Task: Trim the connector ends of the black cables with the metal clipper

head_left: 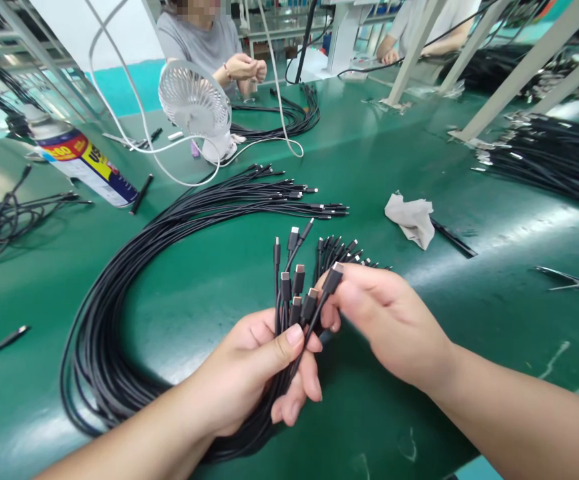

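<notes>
A bundle of black USB cables stands up out of my left hand, whose thumb and fingers are wrapped round it just below the plugs. Several metal-tipped connectors point upward above the thumb. My right hand pinches one cable's connector at the bundle's right side, close to my left fingers. Behind my right fingers, more connector ends lie fanned on the table. The long black cables curve in a big loop to the left, their far ends spread out beyond my hands.
On the green table stand a white fan and a spray can. To the right lie a crumpled cloth, tweezers and a cable pile. Slanted posts rise there. A person sits opposite.
</notes>
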Available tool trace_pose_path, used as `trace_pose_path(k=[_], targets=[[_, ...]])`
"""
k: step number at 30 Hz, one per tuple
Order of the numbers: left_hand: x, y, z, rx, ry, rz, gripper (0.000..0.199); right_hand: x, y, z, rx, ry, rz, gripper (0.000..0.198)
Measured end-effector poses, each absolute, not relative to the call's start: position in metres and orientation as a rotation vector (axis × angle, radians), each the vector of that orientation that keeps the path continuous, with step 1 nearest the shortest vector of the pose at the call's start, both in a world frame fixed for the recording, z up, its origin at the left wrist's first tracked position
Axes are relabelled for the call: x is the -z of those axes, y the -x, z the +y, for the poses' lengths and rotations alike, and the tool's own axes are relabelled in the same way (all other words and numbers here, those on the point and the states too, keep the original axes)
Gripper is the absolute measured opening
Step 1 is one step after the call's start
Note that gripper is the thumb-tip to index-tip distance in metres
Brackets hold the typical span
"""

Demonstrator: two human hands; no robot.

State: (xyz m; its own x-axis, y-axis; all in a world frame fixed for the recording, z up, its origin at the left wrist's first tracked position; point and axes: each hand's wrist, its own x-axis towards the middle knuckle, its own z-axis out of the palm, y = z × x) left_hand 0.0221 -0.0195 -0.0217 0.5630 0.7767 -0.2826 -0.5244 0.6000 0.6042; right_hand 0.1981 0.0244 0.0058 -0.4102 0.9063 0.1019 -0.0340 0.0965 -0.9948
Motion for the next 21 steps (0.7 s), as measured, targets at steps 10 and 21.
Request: trace_pose_path(k=[10, 21], targets=[[0.020, -0.022, -0.023, -0.672, -0.505, 0.484, 0.030, -0.004, -0.199, 0.035, -1.610, 0.895, -1.456, 0.040], [0.023, -0.022, -0.024, -0.611, -0.550, 0.522, 0.033, -0.011, -0.204, 0.036, -1.102, 1.001, -1.848, 0.020]])
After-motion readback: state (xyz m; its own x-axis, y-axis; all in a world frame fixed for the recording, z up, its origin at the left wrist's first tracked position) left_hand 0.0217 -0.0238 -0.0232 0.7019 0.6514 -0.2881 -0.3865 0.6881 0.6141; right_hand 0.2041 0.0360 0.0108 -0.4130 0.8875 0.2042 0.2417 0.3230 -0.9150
